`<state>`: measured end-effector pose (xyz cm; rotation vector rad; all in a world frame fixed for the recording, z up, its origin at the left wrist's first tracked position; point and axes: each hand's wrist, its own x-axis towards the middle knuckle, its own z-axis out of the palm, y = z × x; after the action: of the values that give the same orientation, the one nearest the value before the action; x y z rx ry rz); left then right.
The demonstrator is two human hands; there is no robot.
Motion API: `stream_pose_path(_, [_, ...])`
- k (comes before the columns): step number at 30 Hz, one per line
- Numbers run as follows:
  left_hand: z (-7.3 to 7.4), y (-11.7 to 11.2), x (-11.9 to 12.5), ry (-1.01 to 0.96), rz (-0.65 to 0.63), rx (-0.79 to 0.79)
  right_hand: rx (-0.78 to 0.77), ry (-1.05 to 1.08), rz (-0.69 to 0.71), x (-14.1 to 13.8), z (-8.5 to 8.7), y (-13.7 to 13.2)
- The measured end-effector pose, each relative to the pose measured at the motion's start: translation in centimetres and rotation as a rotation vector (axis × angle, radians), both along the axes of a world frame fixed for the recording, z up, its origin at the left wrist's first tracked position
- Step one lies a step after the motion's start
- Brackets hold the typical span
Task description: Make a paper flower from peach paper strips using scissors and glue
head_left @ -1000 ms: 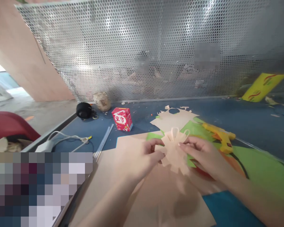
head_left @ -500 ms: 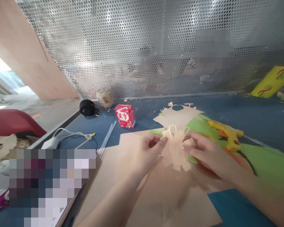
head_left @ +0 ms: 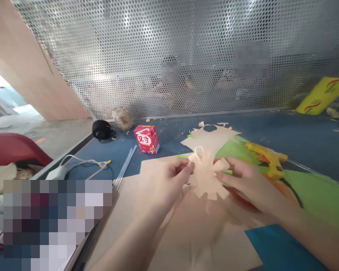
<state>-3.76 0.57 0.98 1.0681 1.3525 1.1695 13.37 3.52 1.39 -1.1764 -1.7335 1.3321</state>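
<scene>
Left hand (head_left: 178,176) and right hand (head_left: 240,175) pinch the fringed cream paper cutout (head_left: 206,177); uneven pulling could tear its strips (head_left: 213,196)

left to right: box (head_left: 145,139), paper cutout (head_left: 206,177), glue gun (head_left: 275,160)

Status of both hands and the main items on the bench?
Paper cutout: held, edge slit into strips, one looped
Left hand: pinching cutout's left side
Right hand: pinching cutout's right side
Glue gun: lying on its side
Red carton: upright
Clear sticks: lying side by side
</scene>
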Motion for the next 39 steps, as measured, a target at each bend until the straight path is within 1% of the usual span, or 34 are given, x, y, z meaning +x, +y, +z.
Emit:
stream_pose_path(2, [-0.3,0.2,-0.2,-0.025,-0.01,0.036,-0.056,0.023,0.038,-0.1,-0.1,-0.1])
stream_pose_path(5, [-0.5,0.4,-0.1,-0.065,0.014,0.033,-0.108,0.067,0.066,-0.1,-0.5,-0.1])
stream_pose_path(9, [-0.5,0.4,0.1,-0.126,0.06,0.015,-0.085,0.118,0.019,0.2,-1.0,0.3])
stream_pose_path(12, [-0.5,0.3,0.2,-0.167,0.037,0.025,-0.033,0.109,-0.033,0.5,-1.1,0.7])
stream_pose_path(16, [-0.3,0.2,0.1,-0.079,0.005,0.059,-0.02,0.097,-0.039,0.5,-1.1,0.8])
stream_pose_path(22, [-0.4,0.5,0.0,-0.01,0.073,0.111,-0.109,0.189,0.056,0.3,-1.1,0.8])
stream_pose_path(24, [-0.4,0.5,0.0,0.025,0.08,0.123,-0.112,0.184,0.032,0.4,-1.3,0.9])
stream_pose_path(26, [-0.3,0.5,0.1,0.045,0.076,0.126,-0.107,0.188,-0.028,0.5,-1.5,0.9])
stream_pose_path(28, [-0.1,0.3,0.2,0.05,0.077,0.123,-0.115,0.213,-0.058,0.6,-1.7,1.0])
stream_pose_path(30, [0.0,0.2,0.4,0.044,0.084,0.117,-0.132,0.231,-0.048,0.6,-1.8,1.1])
stream_pose_path(36, [0.0,0.2,0.4,0.011,0.073,0.073,-0.12,0.192,-0.084,0.5,-1.5,1.0])
stream_pose_path(39, [-0.3,0.3,0.3,-0.019,0.055,0.08,-0.134,0.226,-0.051,0.5,-1.3,0.9])
